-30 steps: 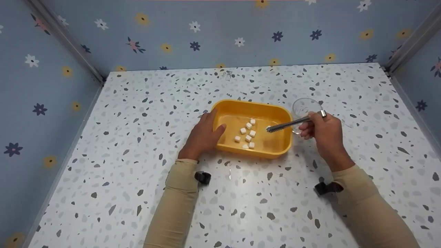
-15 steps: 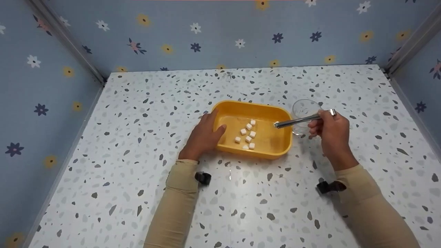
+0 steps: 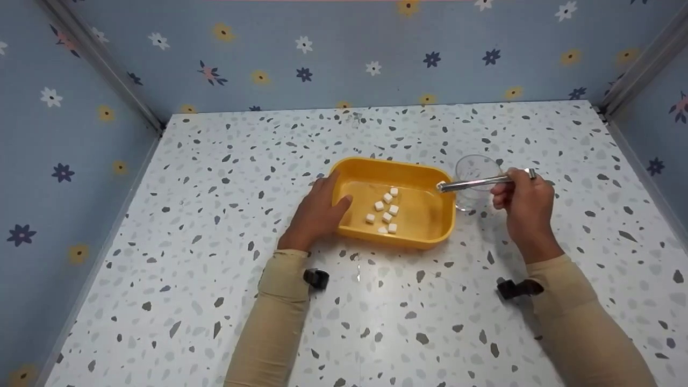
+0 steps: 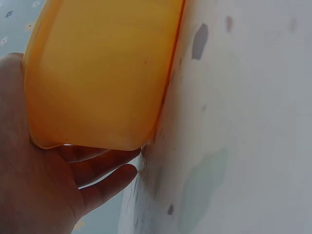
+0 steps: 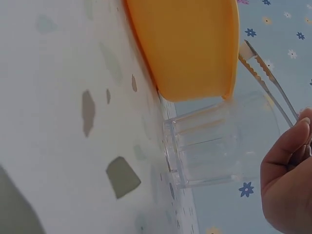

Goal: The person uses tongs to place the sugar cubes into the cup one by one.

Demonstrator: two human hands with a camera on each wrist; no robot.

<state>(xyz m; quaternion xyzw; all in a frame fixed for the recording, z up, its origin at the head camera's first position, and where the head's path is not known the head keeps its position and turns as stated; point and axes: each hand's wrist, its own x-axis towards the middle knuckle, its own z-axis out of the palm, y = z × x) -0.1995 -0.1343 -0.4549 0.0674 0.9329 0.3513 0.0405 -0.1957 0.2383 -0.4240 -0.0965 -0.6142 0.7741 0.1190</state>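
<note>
My right hand (image 3: 529,212) holds metal tongs (image 3: 475,183) by their hinged end. Their tips pinch a white cube (image 5: 247,50) above the right rim of a yellow tray (image 3: 376,238). Below the tongs, just right of the tray, stands a clear glass (image 3: 468,200). My left hand (image 3: 317,212) grips the tray's left end, thumb over the rim and fingers along the outside. In the left wrist view those fingers (image 4: 109,185) lie against the tray's end wall. Several white cubes (image 3: 387,217) lie loose on the tray's floor.
The speckled white table (image 3: 376,328) carries the tray and the glass. Blue flowered panels (image 3: 344,48) enclose it at the back and sides. A small dark wrist camera (image 3: 317,278) sits on the left wrist, another camera (image 3: 513,289) on the right.
My right hand has moved to the right, carrying the tongs and their cube from over the tray's inside to its right rim, nearer the glass. My left hand and the tray stay in place.
</note>
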